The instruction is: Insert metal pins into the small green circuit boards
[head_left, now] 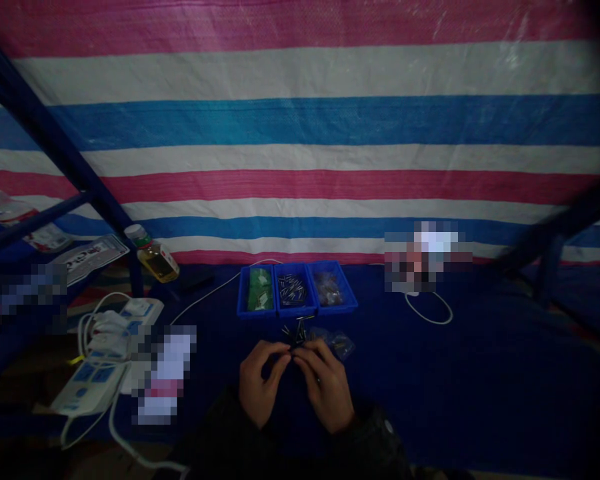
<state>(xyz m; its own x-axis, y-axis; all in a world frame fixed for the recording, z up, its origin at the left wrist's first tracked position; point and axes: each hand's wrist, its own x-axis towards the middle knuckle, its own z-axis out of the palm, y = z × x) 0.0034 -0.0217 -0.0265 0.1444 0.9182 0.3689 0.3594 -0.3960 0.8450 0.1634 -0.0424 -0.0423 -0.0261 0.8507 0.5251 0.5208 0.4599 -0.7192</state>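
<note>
My left hand and my right hand meet at the fingertips over the dark blue surface. Both are closed in a pinch; whatever lies between them is too dark and small to name. Just beyond the fingers lie several slim metal pin-like pieces. Small clear plastic bags rest beside my right hand. Farther back, three blue trays stand side by side: the left tray holds green packets, the middle tray dark metal pins, and the right tray small clear bags.
On the left are a white power strip with plugs and cables, a blurred-out bright rectangular item and a tilted bottle of yellow liquid. Dark frame bars flank a striped sheet. A white cable loops at right.
</note>
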